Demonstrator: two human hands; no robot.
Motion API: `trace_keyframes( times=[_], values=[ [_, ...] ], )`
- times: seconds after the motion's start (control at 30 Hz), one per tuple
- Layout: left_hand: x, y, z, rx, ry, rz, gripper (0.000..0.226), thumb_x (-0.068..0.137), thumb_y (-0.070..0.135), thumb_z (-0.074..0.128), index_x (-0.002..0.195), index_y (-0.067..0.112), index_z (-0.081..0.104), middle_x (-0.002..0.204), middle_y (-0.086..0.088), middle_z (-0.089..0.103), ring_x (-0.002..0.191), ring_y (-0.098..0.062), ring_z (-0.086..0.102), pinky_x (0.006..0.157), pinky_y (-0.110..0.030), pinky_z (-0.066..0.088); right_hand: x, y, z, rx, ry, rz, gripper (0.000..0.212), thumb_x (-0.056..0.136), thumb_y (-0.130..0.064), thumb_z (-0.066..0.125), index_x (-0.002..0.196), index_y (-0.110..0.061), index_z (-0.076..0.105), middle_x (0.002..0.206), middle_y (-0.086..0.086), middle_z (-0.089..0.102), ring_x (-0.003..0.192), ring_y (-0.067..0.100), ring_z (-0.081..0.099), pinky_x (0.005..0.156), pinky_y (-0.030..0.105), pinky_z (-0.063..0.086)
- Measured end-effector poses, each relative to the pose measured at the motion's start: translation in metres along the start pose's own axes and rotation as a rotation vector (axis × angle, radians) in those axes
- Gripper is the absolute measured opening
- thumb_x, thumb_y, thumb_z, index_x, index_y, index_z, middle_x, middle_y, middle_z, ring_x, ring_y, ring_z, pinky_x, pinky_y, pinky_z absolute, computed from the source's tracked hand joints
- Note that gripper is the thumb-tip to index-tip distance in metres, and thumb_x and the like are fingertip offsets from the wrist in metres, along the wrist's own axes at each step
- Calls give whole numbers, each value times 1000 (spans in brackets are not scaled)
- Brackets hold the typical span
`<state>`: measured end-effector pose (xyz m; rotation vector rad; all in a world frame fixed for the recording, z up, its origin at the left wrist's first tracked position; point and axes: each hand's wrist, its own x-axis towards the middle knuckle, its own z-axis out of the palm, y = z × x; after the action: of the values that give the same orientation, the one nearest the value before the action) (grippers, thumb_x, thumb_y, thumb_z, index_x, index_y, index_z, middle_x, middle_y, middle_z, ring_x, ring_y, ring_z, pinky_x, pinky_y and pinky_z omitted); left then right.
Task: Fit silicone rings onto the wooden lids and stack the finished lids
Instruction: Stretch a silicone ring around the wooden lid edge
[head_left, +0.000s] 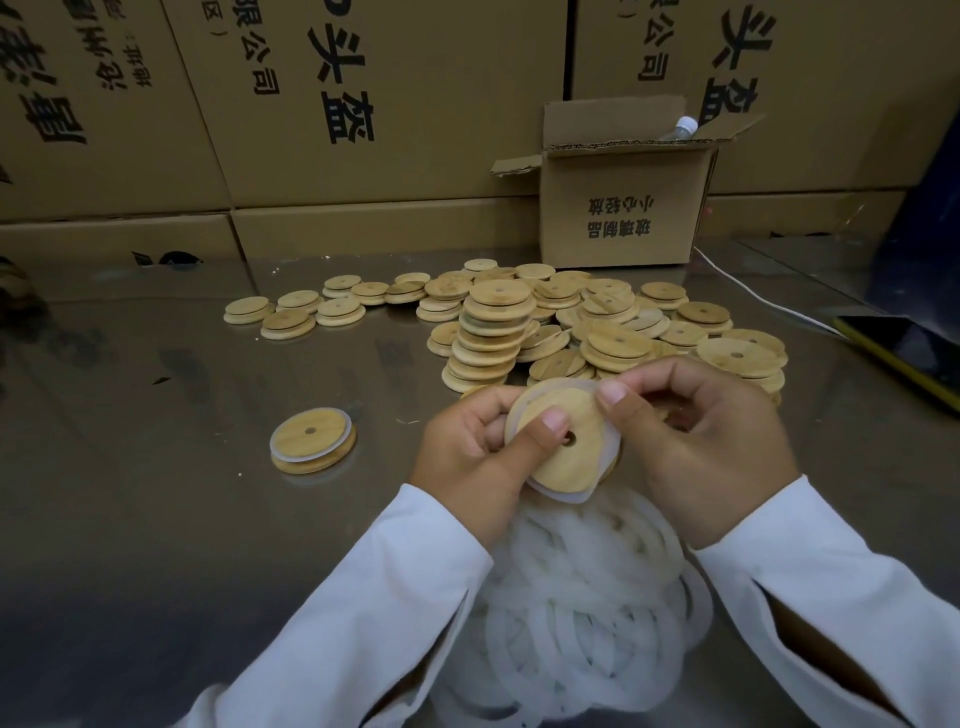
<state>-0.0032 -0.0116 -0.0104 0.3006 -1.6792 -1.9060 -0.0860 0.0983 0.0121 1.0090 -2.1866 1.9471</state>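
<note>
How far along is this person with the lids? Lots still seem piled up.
Barely started, it seems. Done: one ringed lid lies alone on the metal table. In hand: the left hand and right hand grip a wooden lid with a silicone ring partly worked round it. Left: the big heap of bare lids behind, and the pile of loose rings nearer the person.

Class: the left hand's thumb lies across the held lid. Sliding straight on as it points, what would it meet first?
Probably the thumb of the right hand, pinching the silicone ring at the upper edge of the wooden lid. Depth is unclear, so it might slip past.
</note>
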Motion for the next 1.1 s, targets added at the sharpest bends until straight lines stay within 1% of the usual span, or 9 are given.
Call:
trace_keyframes(
  times=[0.1,0.23,0.47,0.63,0.73,0.77,0.83,0.93,1.1],
  values=[
    [1,3,-2,-54,-14,-19,32,64,19,77,92,7,68,78,-11,72,72,-21,68,64,-30,55,2,-2,-5,-24,-22,-12,12,76,-21,66,66,-26,63,72,-7,64,65,-1,54,60,5,40],
    [2,7,-4,-118,6,-21,44,56,24,67,96,4,67,82,-12,72,74,-20,69,62,-27,56,3,-3,-6,-34,-33,-26,10,76,-22,66,67,-26,63,70,-12,64,67,-1,56,60,4,40],
    [0,8,-1,-210,9,-20,34,62,18,69,93,4,67,81,-12,71,75,-20,68,66,-28,57,4,-5,-7,32,-54,-66,5,68,-32,62,64,-31,61,64,-20,65,67,-1,59,64,8,44],
    [1,3,0,-151,29,3,23,67,18,69,88,8,67,78,-10,71,75,-22,67,71,-34,55,1,-2,-3,112,-24,-103,14,72,-20,67,63,-30,64,68,-15,67,66,1,60,64,10,47],
    [1,0,0,-76,70,16,29,65,23,66,91,8,66,85,-15,72,84,-29,67,81,-42,52,-1,-1,-1,-11,11,-169,12,74,-20,68,66,-28,63,68,-7,66,68,2,58,63,7,43],
    [0,-1,0,-66,84,20,30,65,23,66,91,8,66,86,-15,72,86,-30,67,82,-42,53,-1,-1,-2,-134,28,-242,11,76,-22,69,68,-27,62,67,-8,63,69,3,56,66,9,43],
    [1,-1,0,-70,120,32,30,63,22,68,89,9,67,85,-14,72,84,-28,68,78,-39,54,-1,0,-3,-385,44,-381,7,78,-28,67,76,-24,62,72,-13,57,69,4,53,76,28,47],
    [3,1,-3,-122,152,36,29,60,17,70,87,10,67,82,-10,73,78,-23,69,69,-33,56,-3,1,-3,-480,42,-442,11,75,-27,63,78,-17,65,74,-13,52,70,10,53,75,50,48],
    [4,3,-3,-150,115,0,36,58,13,71,93,11,68,88,-12,73,80,-21,69,67,-28,56,-4,3,-1,-430,36,-409,12,77,-26,60,71,-17,65,66,-18,54,64,1,51,72,39,45]
  ],
)
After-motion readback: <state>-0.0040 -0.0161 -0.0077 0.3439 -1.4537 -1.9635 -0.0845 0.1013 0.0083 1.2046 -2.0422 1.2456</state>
